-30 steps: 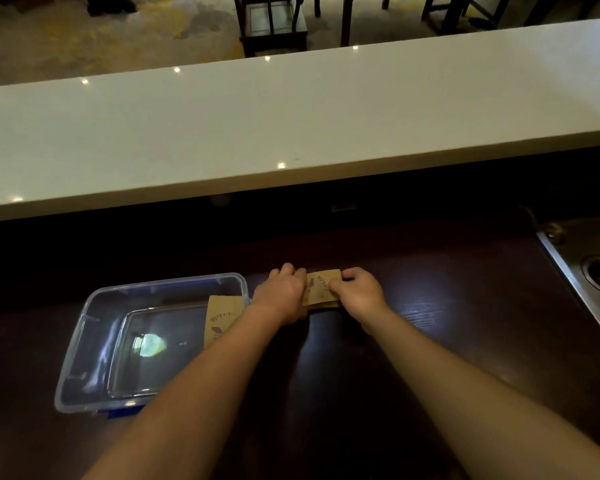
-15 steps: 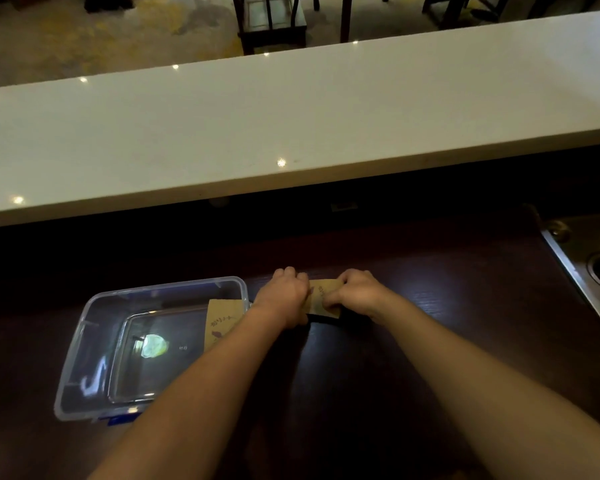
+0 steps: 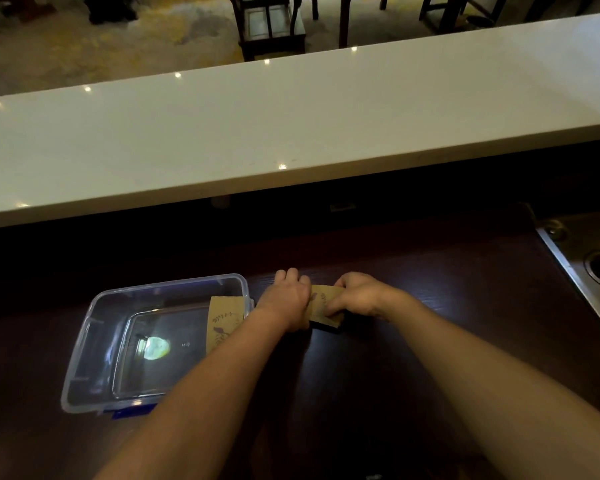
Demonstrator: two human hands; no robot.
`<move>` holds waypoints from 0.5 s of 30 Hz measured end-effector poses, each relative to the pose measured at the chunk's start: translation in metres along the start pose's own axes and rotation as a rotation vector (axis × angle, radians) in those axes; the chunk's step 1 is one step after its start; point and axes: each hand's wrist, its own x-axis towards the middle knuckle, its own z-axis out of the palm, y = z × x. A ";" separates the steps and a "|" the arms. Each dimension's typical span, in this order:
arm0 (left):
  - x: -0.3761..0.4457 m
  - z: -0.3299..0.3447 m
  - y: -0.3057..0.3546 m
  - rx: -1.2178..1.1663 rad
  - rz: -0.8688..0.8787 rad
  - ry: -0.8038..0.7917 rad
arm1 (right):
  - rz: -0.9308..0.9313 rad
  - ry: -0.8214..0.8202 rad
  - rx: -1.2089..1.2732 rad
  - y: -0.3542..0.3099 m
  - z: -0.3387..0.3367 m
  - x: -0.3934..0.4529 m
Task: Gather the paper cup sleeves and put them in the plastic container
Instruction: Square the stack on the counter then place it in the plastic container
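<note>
Left hand (image 3: 286, 299) and right hand (image 3: 357, 295) met lower centre of frame, both clamped on ends of brown sleeve stack (image 3: 324, 306) resting on dark counter (image 3: 430, 306). Versus second before: right fingers (image 3: 333, 310) had curled further over stack top, stack squared tighter, position barely shifted. Judged: gathering near done, lift not yet begun. One sleeve (image 3: 222, 323) already leaned inside clear plastic container (image 3: 94, 341), just left of hands. Sink (image 3: 596, 258) at right edge, white bar top (image 3: 291, 116) across upper frame.
</note>
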 end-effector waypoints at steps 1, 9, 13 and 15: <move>-0.001 0.000 0.000 -0.004 0.005 0.009 | -0.003 -0.003 -0.013 0.000 0.000 -0.001; -0.012 0.005 -0.001 0.003 0.050 0.004 | -0.112 0.039 0.031 0.011 0.003 -0.011; -0.023 0.004 0.000 -0.128 0.063 0.024 | -0.264 0.075 0.038 0.024 0.004 -0.019; -0.032 0.006 0.001 -0.198 0.098 0.114 | -0.359 0.133 -0.057 0.034 0.006 -0.025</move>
